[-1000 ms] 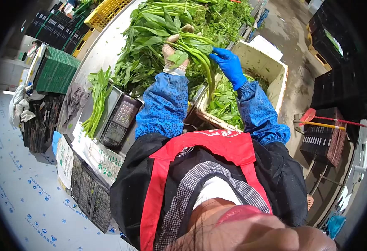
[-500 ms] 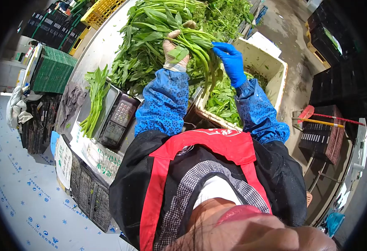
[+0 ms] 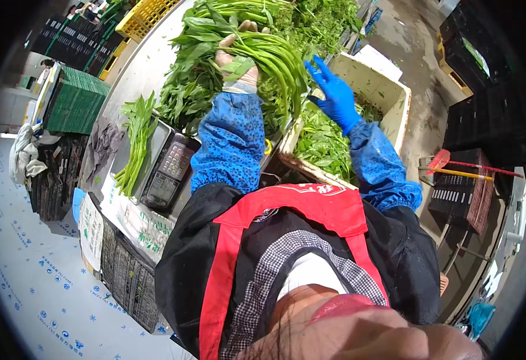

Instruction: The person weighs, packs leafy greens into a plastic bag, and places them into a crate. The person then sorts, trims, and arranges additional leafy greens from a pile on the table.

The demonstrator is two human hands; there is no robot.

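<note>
A bunch of long-stemmed leafy greens, which looks like water spinach (image 3: pixel 282 60), bends over in my left hand (image 3: pixel 237 63). That hand wears a pale, thin glove and its fingers are wrapped round the stems, partly hidden by leaves. My right hand (image 3: pixel 335 96), in a blue glove, is apart from the bunch, its fingers spread with nothing in them. Below it stands a white bin (image 3: pixel 399 114) with loose green leaves (image 3: pixel 321 144) inside. Behind the bunch lies a large heap of greens (image 3: pixel 194 90) on the table.
To the left, a smaller bunch of greens (image 3: pixel 138 144) rests on a scale (image 3: pixel 170 171) with a keypad. A grey cloth (image 3: pixel 104 147) lies beside it. A yellow crate (image 3: pixel 143 18) and green stacked crates (image 3: pixel 77 99) stand farther left. A red-and-black cart-like object (image 3: pixel 464 192) is at right.
My right hand has let go of the stem ends, opened, and moved slightly down and right. My left hand has shifted left with the bunch, whose stems now droop in a curve.
</note>
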